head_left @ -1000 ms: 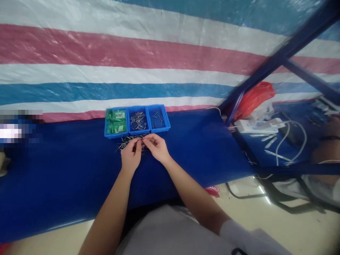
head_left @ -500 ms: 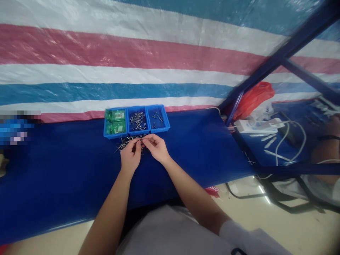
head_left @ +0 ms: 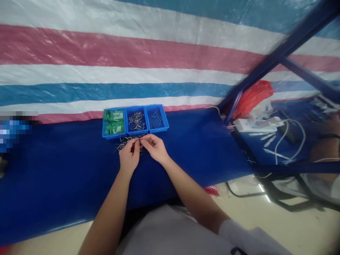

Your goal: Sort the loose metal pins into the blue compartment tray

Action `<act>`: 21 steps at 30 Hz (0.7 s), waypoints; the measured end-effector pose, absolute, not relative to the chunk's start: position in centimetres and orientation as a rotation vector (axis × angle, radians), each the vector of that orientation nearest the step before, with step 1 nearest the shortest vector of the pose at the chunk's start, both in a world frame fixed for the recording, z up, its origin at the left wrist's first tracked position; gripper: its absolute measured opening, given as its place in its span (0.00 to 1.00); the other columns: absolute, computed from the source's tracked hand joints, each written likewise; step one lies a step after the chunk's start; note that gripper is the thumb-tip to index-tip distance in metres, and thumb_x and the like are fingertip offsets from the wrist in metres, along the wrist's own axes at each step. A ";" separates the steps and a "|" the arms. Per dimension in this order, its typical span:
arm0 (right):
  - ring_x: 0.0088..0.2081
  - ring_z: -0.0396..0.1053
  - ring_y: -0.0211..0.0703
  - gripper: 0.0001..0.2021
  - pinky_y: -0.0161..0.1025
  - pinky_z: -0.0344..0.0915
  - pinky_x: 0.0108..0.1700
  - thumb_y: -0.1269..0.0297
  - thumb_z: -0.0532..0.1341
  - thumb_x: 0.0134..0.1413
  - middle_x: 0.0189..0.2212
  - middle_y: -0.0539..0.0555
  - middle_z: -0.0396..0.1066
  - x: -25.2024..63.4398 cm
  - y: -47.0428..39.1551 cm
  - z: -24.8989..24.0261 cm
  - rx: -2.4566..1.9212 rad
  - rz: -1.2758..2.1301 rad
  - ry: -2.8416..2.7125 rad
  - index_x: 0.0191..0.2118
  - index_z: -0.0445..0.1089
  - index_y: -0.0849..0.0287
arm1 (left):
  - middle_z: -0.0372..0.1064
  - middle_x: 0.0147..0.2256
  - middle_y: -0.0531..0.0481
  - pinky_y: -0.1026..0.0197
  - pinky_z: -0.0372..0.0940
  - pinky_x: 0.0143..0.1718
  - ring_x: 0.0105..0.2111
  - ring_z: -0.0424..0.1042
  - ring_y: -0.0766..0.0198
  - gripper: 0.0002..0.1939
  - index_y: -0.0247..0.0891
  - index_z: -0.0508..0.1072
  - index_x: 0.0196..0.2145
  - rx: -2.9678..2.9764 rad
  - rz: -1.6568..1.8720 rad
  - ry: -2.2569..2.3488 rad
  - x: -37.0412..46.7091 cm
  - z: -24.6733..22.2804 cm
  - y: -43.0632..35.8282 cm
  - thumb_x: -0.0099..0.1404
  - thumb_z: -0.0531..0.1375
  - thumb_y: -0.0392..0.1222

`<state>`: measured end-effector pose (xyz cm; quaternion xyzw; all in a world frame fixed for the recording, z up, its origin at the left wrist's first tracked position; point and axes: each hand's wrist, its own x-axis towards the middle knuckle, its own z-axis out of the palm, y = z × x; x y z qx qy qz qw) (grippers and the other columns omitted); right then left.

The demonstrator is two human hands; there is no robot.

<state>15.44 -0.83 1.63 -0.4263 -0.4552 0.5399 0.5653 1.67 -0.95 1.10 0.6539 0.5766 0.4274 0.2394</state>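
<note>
My left hand (head_left: 129, 154) and my right hand (head_left: 155, 147) meet fingertip to fingertip, each in a pinch. Whatever lies between the fingers is too small and covered to name. Beneath and behind them spreads a pile of thin dark metal pieces (head_left: 122, 143), partly hidden by my hands. Just beyond stand three joined blue bins. The left bin (head_left: 114, 136) holds green packets (head_left: 114, 127). In the middle bin (head_left: 136, 133) lie many thin metal pieces (head_left: 136, 121). A few similar pieces (head_left: 156, 117) are scattered in the right bin (head_left: 166, 124).
A striped plastic sheet (head_left: 159, 53) rises behind the blue table (head_left: 196, 148). On the right, past a dark metal frame (head_left: 265, 71), are a red bag (head_left: 253, 97), white cables (head_left: 302, 138) and another person's arm (head_left: 325, 152). A pixelated patch covers the far left.
My hands stay pinched together over the pile, with barely any finger movement. The whole view has shifted very slightly.
</note>
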 end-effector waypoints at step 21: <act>0.34 0.74 0.41 0.14 0.41 0.74 0.42 0.51 0.66 0.52 0.34 0.52 0.75 15.3 -0.8 1.6 -0.987 1.259 -1.074 0.38 0.71 0.56 | 0.77 0.32 0.51 0.64 0.68 0.37 0.31 0.76 0.65 0.14 0.41 0.76 0.46 1.804 1.178 1.581 1.6 0.7 -0.8 0.68 0.56 0.47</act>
